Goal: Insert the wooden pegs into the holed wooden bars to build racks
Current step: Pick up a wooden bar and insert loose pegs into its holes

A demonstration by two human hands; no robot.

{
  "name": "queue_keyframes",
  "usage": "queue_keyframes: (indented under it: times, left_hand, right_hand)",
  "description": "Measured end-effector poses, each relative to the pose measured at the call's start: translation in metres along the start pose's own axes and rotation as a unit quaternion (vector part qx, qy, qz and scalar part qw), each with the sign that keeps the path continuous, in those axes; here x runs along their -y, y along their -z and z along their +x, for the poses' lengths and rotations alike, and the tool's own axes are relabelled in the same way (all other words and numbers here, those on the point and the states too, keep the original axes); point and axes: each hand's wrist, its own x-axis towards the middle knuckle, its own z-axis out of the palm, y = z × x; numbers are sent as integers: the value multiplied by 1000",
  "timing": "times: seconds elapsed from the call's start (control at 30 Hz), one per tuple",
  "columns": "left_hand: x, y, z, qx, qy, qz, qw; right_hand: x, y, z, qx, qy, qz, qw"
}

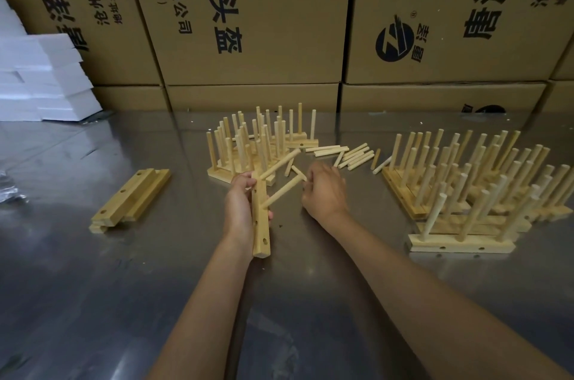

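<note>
Hands meet over a steel table (93,302); the left hand (240,209) grips a holed wooden bar (260,224), fingers curled round its upper half, so the bar stands steeply with its lower end touching the table; two pegs (281,162) already sit in its upper holes and slant up to the right, and three lower holes show open on its face; the right hand (324,190) has its fingers curled at the free end of the lower peg (284,192) and pinches a short peg (298,172) there, though how tightly the fingertips close cannot be told from this angle. Loose pegs (354,154) lie flat in a scatter just behind the right hand; a stack of bare bars (130,198) lies well to the left, holes facing up. Behind the hands stands a cluster of finished racks (248,143), pegs upright; a larger group of finished racks (478,190) fills the right side, the nearest one (459,244) showing holes along its front edge. Cardboard boxes (264,16) with printed characters form a closed wall behind the table, so their contents cannot be seen; white foam blocks (40,75) are stacked at the far left.
</note>
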Motion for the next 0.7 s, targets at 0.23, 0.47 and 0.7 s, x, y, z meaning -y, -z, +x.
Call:
queue_keyframes:
  times: [0.23, 0.47, 0.7]
  left_hand:
    - [1, -1, -3, -14, -8, -5, 1000]
    - [5, -2, 1, -58, -23, -4, 998]
    - [10, -12, -6, -45, -21, -40, 998]
  right_hand:
    - [-15, 18, -42, 18, -47, 93, 994]
    - [-20, 44, -93, -1, -65, 269, 961]
    - [-1, 76, -109, 81, -166, 615, 767]
